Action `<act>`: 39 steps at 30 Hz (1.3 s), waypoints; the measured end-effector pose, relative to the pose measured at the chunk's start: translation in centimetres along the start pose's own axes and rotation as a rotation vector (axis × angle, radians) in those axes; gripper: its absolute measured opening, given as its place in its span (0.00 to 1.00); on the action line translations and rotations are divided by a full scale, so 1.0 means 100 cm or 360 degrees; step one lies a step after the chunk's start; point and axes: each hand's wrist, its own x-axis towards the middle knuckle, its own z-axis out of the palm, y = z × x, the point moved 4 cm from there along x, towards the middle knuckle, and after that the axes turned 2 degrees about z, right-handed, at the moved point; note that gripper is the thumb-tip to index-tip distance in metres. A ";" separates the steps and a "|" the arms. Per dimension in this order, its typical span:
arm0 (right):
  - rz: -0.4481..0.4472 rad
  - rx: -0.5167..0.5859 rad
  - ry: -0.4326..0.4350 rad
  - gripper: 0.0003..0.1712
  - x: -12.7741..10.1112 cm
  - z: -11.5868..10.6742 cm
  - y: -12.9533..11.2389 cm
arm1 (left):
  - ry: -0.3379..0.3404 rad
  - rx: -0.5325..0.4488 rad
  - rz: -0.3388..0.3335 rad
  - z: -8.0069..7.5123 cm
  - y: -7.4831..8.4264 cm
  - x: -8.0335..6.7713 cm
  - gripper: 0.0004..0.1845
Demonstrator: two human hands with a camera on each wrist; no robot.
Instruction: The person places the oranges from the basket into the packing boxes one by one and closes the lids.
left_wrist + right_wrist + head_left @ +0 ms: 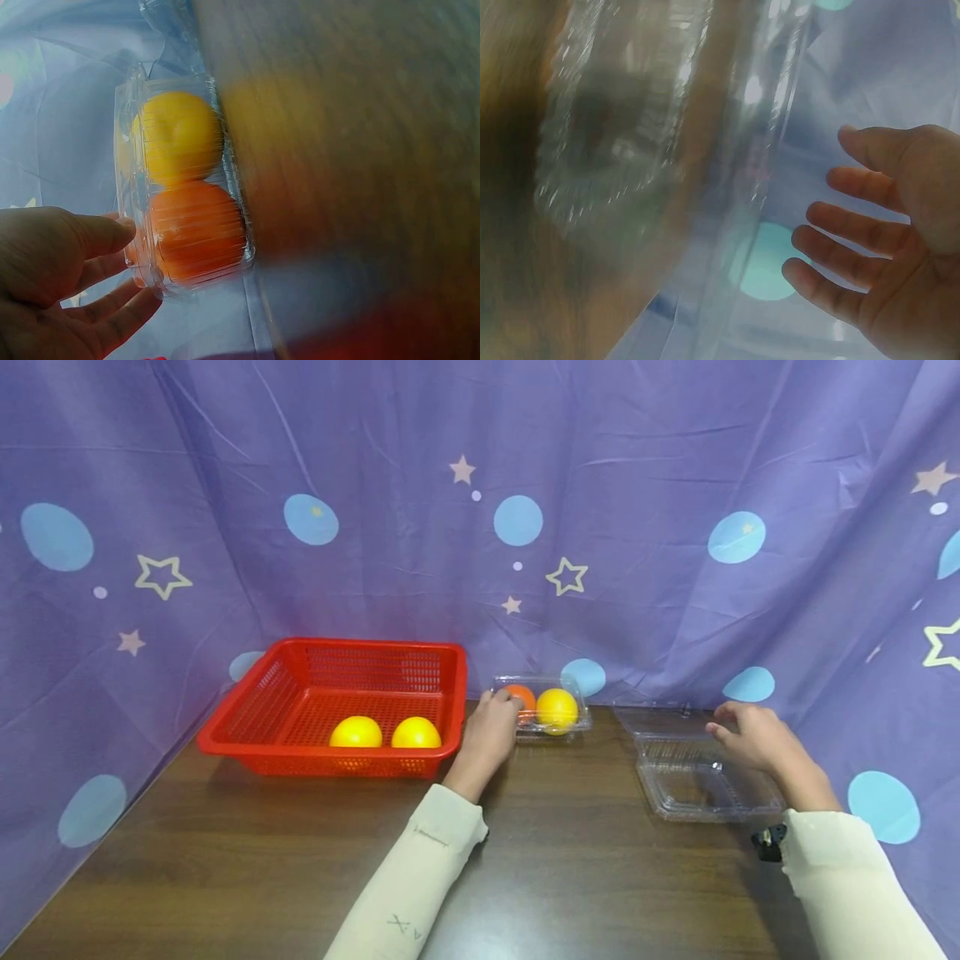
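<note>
I see the left hand (489, 729) pinching a clear-plastic clamshell (553, 725). At its three o'clock, the right hand (767, 745) spreads, empty.

Here are 2 clear containers (583, 725) (690, 785), 3 yellow balls (356, 732) (416, 733) (557, 708), 1 orange ball (196, 232), 1 red basket (292, 750) — and 2 hands (491, 727) (757, 741).

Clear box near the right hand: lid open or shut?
Open. In the head view, its lid extends back toward the curtain, leaving the box uncovered.
</note>
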 end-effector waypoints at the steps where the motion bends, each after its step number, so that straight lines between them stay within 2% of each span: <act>1: 0.0017 -0.0006 -0.0014 0.24 0.000 0.000 0.002 | -0.0002 -0.0004 -0.0003 0.000 0.000 0.000 0.14; 8: 0.0151 -0.0027 -0.0095 0.31 -0.001 0.002 0.019 | 0.0006 -0.0002 0.0003 0.002 -0.001 -0.001 0.14; 15: 0.0203 0.0054 -0.0144 0.35 -0.002 0.011 0.033 | 0.0038 -0.0023 -0.0017 0.003 -0.002 -0.004 0.15; 21: 0.0317 0.0119 -0.0195 0.39 -0.005 0.019 0.043 | 0.0056 -0.0003 0.0008 0.003 -0.001 -0.003 0.15; 24: 0.0409 0.0335 -0.0251 0.38 -0.006 0.024 0.045 | 0.0051 0.0018 0.0009 0.002 -0.001 -0.002 0.14; 28: 0.0609 0.0770 -0.0365 0.31 -0.005 0.033 0.049 | 0.0051 0.0024 0.0014 0.001 -0.001 -0.001 0.14; 31: 0.0739 0.1014 -0.0426 0.26 -0.005 0.040 0.052 | 0.0051 0.0017 0.0013 0.001 -0.001 -0.001 0.14; 35: 0.0856 0.1266 -0.0499 0.27 -0.005 0.046 0.055 | 0.0045 0.0002 0.0001 0.001 -0.001 -0.001 0.13; 39: 0.0920 0.1399 -0.0568 0.27 -0.006 0.051 0.057 | 0.0053 0.0000 0.0004 0.001 -0.001 -0.002 0.12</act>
